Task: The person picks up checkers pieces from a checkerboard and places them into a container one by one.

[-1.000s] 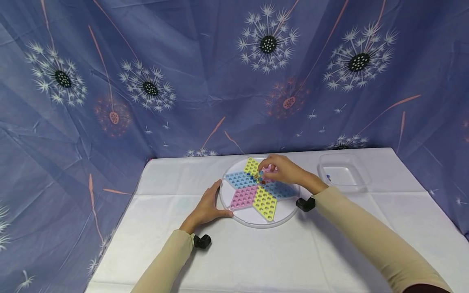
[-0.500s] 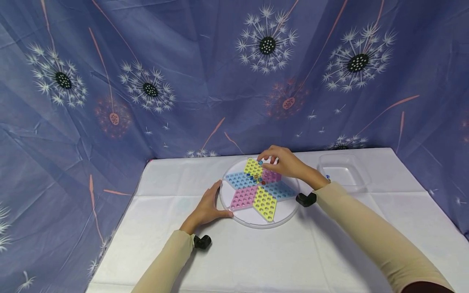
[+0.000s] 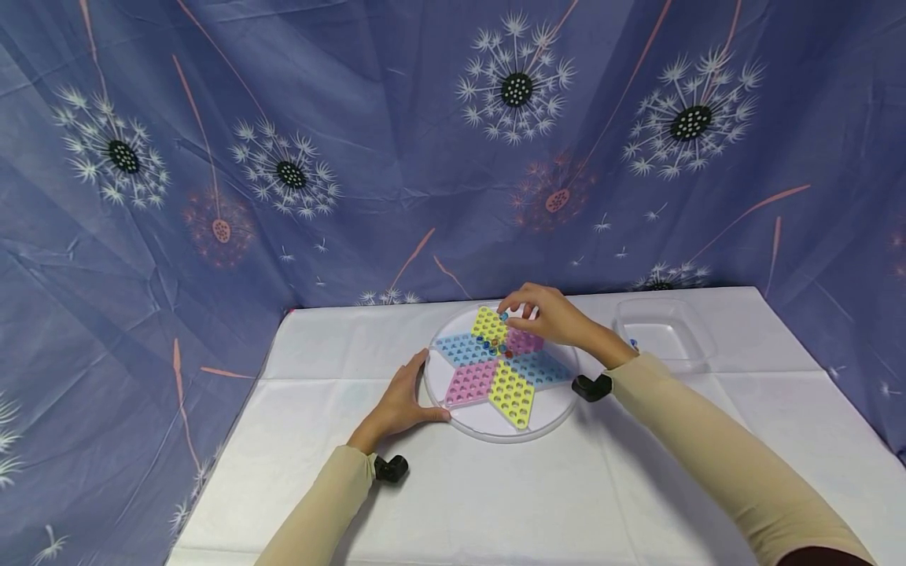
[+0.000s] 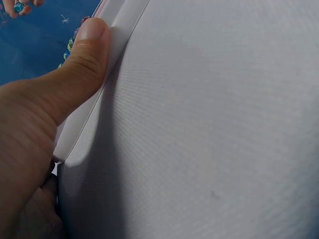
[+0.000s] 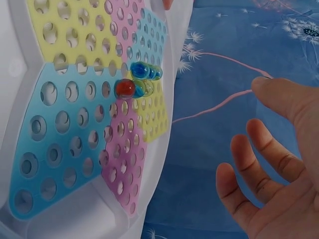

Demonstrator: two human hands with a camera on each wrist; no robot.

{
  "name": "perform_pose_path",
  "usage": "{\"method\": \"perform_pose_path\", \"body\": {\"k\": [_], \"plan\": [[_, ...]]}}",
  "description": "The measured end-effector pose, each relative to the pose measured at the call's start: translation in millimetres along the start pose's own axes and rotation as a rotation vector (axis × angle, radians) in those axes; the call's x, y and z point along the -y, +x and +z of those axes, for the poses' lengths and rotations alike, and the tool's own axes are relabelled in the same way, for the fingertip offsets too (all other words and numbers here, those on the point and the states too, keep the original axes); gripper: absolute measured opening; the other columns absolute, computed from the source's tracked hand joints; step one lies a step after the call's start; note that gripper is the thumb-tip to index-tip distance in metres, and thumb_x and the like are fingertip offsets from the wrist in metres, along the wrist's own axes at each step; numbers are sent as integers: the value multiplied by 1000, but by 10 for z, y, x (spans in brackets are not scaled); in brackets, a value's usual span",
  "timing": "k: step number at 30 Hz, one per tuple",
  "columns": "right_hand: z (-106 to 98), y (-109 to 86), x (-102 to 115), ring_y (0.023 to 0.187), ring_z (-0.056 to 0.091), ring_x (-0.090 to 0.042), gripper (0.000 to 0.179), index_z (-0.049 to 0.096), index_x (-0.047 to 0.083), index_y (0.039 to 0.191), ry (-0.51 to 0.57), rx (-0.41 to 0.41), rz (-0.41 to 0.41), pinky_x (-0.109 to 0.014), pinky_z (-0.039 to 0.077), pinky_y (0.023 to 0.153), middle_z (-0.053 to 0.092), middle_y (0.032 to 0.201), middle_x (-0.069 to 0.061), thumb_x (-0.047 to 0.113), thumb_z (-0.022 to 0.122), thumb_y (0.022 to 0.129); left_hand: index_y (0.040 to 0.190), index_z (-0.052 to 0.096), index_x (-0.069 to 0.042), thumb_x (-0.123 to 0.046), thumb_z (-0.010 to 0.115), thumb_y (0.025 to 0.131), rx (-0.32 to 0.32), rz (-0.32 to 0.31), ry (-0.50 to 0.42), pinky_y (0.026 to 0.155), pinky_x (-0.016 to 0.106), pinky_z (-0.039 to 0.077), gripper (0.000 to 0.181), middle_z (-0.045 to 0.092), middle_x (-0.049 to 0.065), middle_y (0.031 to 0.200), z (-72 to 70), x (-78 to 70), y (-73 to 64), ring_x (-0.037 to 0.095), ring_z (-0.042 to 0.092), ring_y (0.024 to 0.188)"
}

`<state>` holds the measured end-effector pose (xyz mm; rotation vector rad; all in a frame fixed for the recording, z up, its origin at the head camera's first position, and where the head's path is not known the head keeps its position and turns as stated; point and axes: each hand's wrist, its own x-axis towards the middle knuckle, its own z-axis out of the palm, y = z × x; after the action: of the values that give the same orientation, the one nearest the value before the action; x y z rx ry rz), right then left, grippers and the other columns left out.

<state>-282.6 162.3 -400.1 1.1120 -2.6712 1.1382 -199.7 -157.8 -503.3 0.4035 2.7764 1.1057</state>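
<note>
Evidently, a pinched marble point(image 3: 503, 317) was the weak point above the board point(image 3: 552, 405)

The right hand point(image 3: 555, 318) held that light-blue marble between thumb and fingertip, over the far part of the board (the right wrist view did not show the marble itself). The left hand point(image 3: 399, 397), thumb and fingers spread, pressed against the board's left edge.

A smooth, round marble seemed likely to slip out if the pinch bore on it off-centre; dropped, it might have bounced across the board or over its far edge. The marble cluster point(image 3: 493, 343) near the board's middle looked vulnerable too: a low sweep of the fingers could have knocked the red marble point(image 5: 124, 88) away. An uneven push from the left hand could have slid or tilted the board and unseated them all.

As for room, the patterned curtain point(image 3: 396, 157) rose close behind the board, leaving only a narrow strip there. The clear box point(image 3: 665, 342) stood apart, right of the board, limiting sideways travel. The white tablecloth point(image 3: 510, 503) stretched furthest in front of the board.
</note>
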Motion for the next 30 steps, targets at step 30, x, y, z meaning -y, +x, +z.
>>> {"method": "perform_pose_path", "body": {"k": [30], "plan": [[-426,-524,-402,81,60,-19,23,71,25,113,-117,-105,175,-38,53,72,60,98,-4,23,72,90,157,16,-14,-51,89,62,-2,23,3,114,48,27,126,22,7,161,-2,-9,-13,31,24,144]]}}
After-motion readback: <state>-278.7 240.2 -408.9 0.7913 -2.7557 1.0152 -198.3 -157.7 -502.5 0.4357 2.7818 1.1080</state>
